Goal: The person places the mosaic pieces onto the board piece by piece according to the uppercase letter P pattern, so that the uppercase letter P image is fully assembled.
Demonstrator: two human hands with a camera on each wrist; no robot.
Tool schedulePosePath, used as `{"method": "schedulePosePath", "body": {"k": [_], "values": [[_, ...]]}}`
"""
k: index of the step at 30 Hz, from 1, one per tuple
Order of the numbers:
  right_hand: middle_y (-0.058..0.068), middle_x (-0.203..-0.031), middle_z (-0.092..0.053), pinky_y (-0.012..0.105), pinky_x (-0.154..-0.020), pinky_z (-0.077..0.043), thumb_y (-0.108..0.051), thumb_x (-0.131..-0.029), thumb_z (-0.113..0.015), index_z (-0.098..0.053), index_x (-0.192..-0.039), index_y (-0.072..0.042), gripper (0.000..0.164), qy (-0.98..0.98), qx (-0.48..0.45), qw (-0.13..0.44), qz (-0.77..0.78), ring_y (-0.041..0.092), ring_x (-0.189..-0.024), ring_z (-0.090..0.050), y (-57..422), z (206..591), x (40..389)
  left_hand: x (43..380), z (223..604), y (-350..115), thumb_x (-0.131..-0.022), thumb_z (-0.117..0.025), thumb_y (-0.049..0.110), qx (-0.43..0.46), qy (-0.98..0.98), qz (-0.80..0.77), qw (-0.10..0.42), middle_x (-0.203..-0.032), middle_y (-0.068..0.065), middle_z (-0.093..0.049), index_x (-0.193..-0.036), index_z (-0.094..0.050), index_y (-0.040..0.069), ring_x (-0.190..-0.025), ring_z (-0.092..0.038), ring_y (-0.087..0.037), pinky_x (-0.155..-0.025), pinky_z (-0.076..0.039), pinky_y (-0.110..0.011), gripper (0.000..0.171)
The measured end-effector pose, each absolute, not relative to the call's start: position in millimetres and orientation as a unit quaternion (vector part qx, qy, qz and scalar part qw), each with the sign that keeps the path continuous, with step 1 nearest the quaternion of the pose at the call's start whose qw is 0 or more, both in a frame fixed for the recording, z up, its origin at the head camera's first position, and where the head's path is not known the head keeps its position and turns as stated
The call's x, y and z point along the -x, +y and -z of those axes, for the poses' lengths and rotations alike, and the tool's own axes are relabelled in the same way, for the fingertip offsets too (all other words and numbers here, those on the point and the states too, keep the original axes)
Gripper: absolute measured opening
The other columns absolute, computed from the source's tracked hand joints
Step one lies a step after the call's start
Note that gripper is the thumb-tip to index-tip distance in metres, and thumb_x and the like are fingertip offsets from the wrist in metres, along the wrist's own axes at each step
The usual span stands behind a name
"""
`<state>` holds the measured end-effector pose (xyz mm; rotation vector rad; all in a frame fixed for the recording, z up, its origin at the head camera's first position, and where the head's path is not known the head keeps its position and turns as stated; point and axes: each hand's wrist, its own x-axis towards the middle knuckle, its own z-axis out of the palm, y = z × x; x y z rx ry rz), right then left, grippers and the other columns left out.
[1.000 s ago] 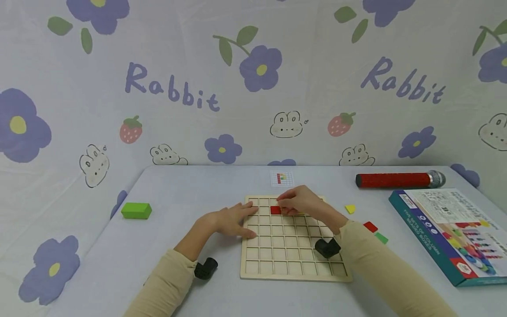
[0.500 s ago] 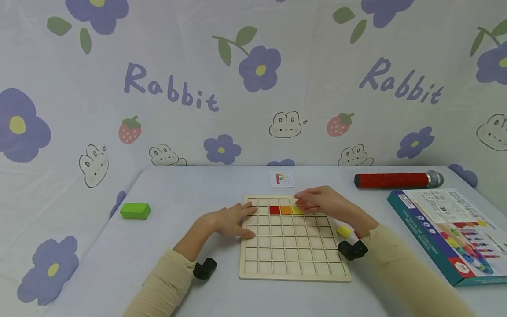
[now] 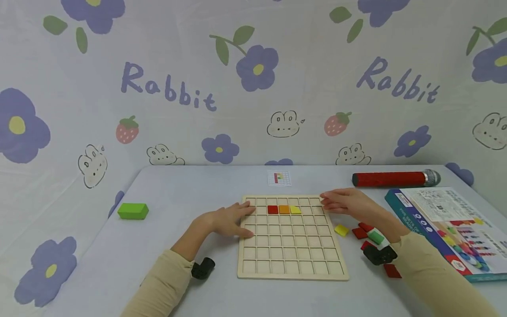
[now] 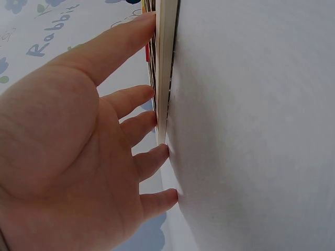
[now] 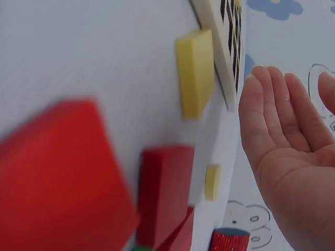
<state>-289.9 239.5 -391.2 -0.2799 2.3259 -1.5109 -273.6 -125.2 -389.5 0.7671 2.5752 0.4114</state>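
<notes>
A wooden grid board (image 3: 289,277) lies on the table. Red (image 3: 272,209), orange (image 3: 284,209) and yellow (image 3: 295,210) square tiles sit side by side in its second row from the back. My left hand (image 3: 227,220) spreads its straight fingers along the board's left side; the left wrist view shows thumb and fingertips at the board's edge. At the far right corner hovers my right hand (image 3: 348,203), its fingers extended together and nothing held. Loose tiles lie beneath and beside the right wrist: a yellow tile (image 3: 341,230), several red tiles (image 3: 360,233) and a green tile (image 3: 375,237).
A small pattern card (image 3: 279,178) lies behind the board. At the back right is a red microphone (image 3: 390,179), with a flat game box (image 3: 447,229) in front of it. A bright green block (image 3: 133,211) sits far left. Printed cloth hangs behind the table.
My right hand has let go over the second row and drawn back rightward to the board's corner, uncovering the orange and yellow tiles. The left hand has stayed in place.
</notes>
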Motion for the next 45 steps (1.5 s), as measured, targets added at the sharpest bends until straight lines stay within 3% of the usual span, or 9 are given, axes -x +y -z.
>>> {"method": "schedulePosePath", "body": {"k": [8, 19, 25, 29, 37, 45], "values": [[0.026, -0.131, -0.052, 0.033, -0.092, -0.047, -0.033, -0.100, -0.050, -0.040, -0.139, 0.009, 0.059, 0.830, 0.103, 0.167, 0.522, 0.034, -0.119, -0.053, 267, 396, 283, 272, 388, -124, -0.091, -0.061, 0.045, -0.273, 0.926, -0.152, 0.211, -0.158, -0.007, -0.014, -0.152, -0.026, 0.015, -0.143, -0.011, -0.032, -0.110, -0.013, -0.056, 0.077], [0.027, -0.135, -0.048, 0.036, -0.091, -0.048, -0.037, -0.097, -0.054, -0.040, -0.141, 0.005, 0.063, 0.851, 0.079, 0.157, 0.494, 0.035, -0.116, -0.055, 292, 399, 274, 275, 392, -124, -0.091, -0.061, 0.046, -0.276, 0.926, -0.148, 0.209, -0.158, -0.007, -0.014, -0.152, -0.026, 0.015, -0.143, -0.011, -0.032, -0.110, -0.014, -0.057, 0.077], [0.023, -0.133, -0.051, 0.048, -0.093, -0.046, -0.041, -0.093, -0.059, -0.043, -0.141, 0.000, 0.065, 0.885, 0.072, 0.149, 0.435, 0.031, -0.111, -0.057, 303, 399, 269, 275, 393, -125, -0.091, -0.060, 0.047, -0.273, 0.928, -0.147, 0.208, -0.158, -0.006, -0.014, -0.152, -0.025, 0.017, -0.143, -0.011, -0.031, -0.110, -0.013, -0.056, 0.077], [0.021, -0.128, -0.055, 0.054, -0.091, -0.045, -0.034, -0.092, -0.063, -0.045, -0.139, -0.001, 0.061, 0.892, 0.084, 0.143, 0.420, 0.031, -0.110, -0.055, 310, 399, 266, 275, 392, -125, -0.091, -0.060, 0.047, -0.270, 0.929, -0.141, 0.208, -0.158, -0.004, -0.013, -0.153, -0.025, 0.018, -0.143, -0.010, -0.030, -0.111, -0.013, -0.055, 0.077], [0.015, -0.117, -0.063, 0.040, -0.085, -0.052, -0.016, -0.083, -0.075, -0.053, -0.133, -0.003, 0.056, 0.901, 0.093, 0.119, 0.407, 0.027, -0.101, -0.060, 318, 403, 261, 274, 391, -124, -0.091, -0.060, 0.048, -0.263, 0.930, -0.144, 0.211, -0.158, -0.004, -0.013, -0.153, -0.025, 0.019, -0.143, -0.010, -0.030, -0.111, -0.012, -0.055, 0.077], [0.015, -0.106, -0.065, 0.036, -0.077, -0.054, -0.008, -0.078, -0.077, -0.057, -0.127, 0.001, 0.054, 0.915, 0.101, 0.106, 0.375, 0.027, -0.093, -0.059, 322, 405, 255, 275, 393, -124, -0.091, -0.060, 0.048, -0.264, 0.930, -0.143, 0.212, -0.158, -0.003, -0.013, -0.153, -0.024, 0.019, -0.143, -0.010, -0.029, -0.111, -0.012, -0.055, 0.078]]}}
